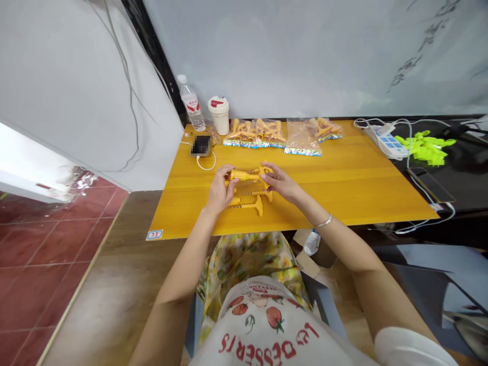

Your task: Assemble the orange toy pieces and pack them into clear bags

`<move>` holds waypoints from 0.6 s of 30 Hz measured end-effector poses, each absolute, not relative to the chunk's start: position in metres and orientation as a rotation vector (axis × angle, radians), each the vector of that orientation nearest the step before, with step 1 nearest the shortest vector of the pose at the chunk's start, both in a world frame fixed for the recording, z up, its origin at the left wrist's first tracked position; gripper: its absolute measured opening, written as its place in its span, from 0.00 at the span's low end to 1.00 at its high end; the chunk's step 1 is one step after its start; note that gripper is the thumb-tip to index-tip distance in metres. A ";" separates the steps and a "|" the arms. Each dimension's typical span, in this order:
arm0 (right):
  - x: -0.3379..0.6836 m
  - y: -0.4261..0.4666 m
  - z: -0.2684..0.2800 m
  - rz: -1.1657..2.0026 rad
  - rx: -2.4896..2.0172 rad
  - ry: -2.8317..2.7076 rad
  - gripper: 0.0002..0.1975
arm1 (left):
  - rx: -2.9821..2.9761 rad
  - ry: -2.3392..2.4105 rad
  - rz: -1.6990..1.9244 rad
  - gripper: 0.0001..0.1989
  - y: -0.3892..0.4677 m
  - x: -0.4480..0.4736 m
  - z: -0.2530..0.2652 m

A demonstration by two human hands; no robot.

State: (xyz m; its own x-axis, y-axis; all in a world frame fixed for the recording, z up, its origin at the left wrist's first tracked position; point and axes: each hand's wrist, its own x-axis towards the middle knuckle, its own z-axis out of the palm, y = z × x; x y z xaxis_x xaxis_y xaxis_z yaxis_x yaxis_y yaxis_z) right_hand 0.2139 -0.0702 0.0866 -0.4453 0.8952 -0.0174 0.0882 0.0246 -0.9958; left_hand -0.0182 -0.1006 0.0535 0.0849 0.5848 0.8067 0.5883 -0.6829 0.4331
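Over the wooden-topped table (316, 188), my left hand (220, 192) grips the yellow barrel (239, 176) of a T-handled piece between thumb and fingers. My right hand (281, 182) has its fingers closed on the yellow T-shaped handle (263, 171) at the other end. The barrel lies roughly level, pointing from hand to hand. Just below, on the tabletop, lie more yellow T-handled pieces (258, 206) with twisted metallic-looking shafts, partly hidden by my left hand. What the piece is for cannot be made out.
Clear bags of yellow parts (270, 133) line the back edge, beside a flatter bag (303, 138). At back left stand a bottle (193, 109), a lidded cup (219, 117) and a device with a cable (201, 146). A power strip (391, 142) and bright green pieces (427, 147) are at right.
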 end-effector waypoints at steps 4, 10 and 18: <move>0.213 -0.080 0.085 1.472 -0.971 -1.563 0.32 | -2.294 -1.397 -1.671 0.18 -0.104 -0.019 0.060; 0.211 -0.098 0.089 0.701 -1.055 -2.038 0.17 | -2.212 -1.955 -1.540 0.25 -0.108 -0.020 0.074; 0.219 -0.096 0.107 0.132 -0.972 -2.597 0.17 | -2.059 -2.693 -1.308 0.32 -0.086 -0.028 0.093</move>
State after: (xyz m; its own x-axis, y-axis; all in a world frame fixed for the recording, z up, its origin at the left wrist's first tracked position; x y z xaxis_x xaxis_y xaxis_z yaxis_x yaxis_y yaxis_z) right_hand 0.2187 -0.0961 0.1074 -0.6967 0.6507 0.3021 0.6168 0.7583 -0.2110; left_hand -0.0284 -0.0857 0.0933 -0.2770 0.9603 0.0335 0.6200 0.1520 0.7698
